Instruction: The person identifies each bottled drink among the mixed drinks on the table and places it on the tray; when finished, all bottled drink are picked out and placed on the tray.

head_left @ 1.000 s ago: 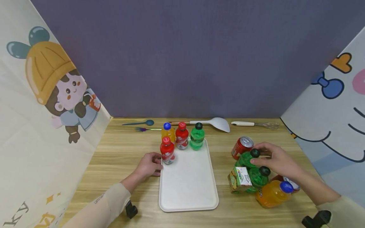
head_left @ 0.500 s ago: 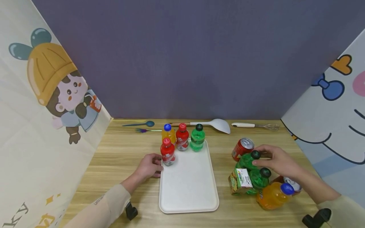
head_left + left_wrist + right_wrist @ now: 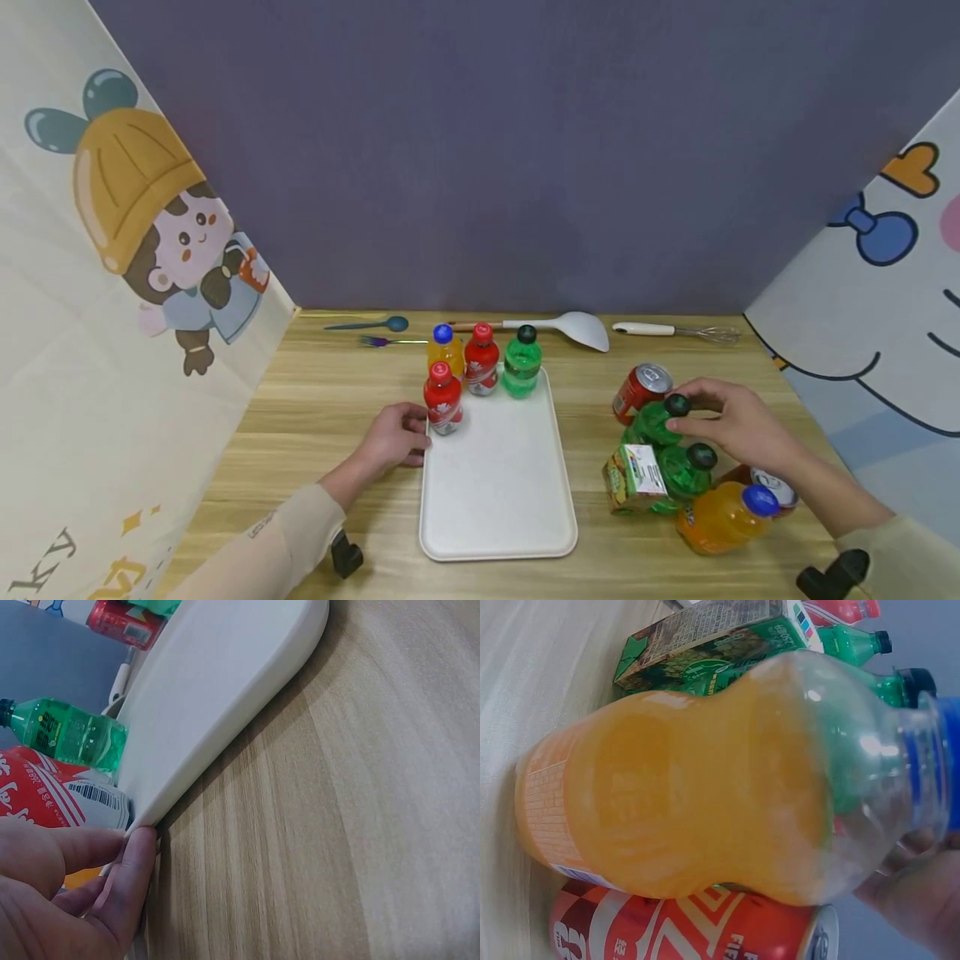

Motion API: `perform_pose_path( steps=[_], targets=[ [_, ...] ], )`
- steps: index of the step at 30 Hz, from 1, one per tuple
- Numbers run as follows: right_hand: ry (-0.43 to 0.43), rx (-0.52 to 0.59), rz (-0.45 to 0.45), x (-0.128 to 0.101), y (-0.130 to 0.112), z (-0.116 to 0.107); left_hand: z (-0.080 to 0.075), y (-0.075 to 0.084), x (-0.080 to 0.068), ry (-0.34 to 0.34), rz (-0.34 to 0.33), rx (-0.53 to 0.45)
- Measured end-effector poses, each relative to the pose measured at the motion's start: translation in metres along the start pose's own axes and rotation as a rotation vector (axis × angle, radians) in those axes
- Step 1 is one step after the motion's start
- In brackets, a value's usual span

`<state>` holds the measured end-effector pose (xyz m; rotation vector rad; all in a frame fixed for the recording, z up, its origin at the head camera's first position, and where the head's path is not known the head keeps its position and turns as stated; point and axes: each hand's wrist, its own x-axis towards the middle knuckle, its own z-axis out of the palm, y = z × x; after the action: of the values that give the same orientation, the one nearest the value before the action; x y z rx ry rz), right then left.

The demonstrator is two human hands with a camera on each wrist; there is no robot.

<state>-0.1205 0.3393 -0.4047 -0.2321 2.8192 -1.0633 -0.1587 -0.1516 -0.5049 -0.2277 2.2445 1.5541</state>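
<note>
Nearest on the right of the counter (image 3: pixel 315 417) lies an orange bottle (image 3: pixel 720 517) on its side, with a red can (image 3: pixel 697 930) just beneath it in the right wrist view and a green juice carton (image 3: pixel 632 477) to its left. Just beyond, the right hand (image 3: pixel 731 421) pinches the black cap of a green bottle (image 3: pixel 652 423), fingers curled round its top; a second green bottle (image 3: pixel 684 471) lies beside it. On the left, the left hand (image 3: pixel 393 435) rests against the near-left edge of the white tray (image 3: pixel 498 492), fingers loosely bent, thumb touching the rim, holding nothing. Four bottles stand upright at the tray's far end. Farther back lie a spoon (image 3: pixel 367 324), a ladle (image 3: pixel 562 327) and a whisk (image 3: pixel 675 331).
</note>
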Motion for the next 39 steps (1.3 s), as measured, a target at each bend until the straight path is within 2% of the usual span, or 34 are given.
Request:
perform_pose_path(
  steps=[15,24,31,39],
  targets=[
    [0.009,0.012,-0.074,-0.006,-0.001,-0.002,0.001,0.002,0.001,-0.008,-0.002,-0.007],
    [0.101,-0.009,-0.08,-0.005,-0.014,-0.011,-0.001,0.0,0.001,-0.007,-0.002,0.0],
    [0.163,0.04,-0.13,-0.004,-0.028,-0.019,-0.002,-0.001,0.002,0.0,-0.009,-0.003],
    [0.151,0.058,-0.235,0.0,-0.045,-0.026,-0.002,0.001,0.001,0.001,-0.009,-0.011]
  ],
)
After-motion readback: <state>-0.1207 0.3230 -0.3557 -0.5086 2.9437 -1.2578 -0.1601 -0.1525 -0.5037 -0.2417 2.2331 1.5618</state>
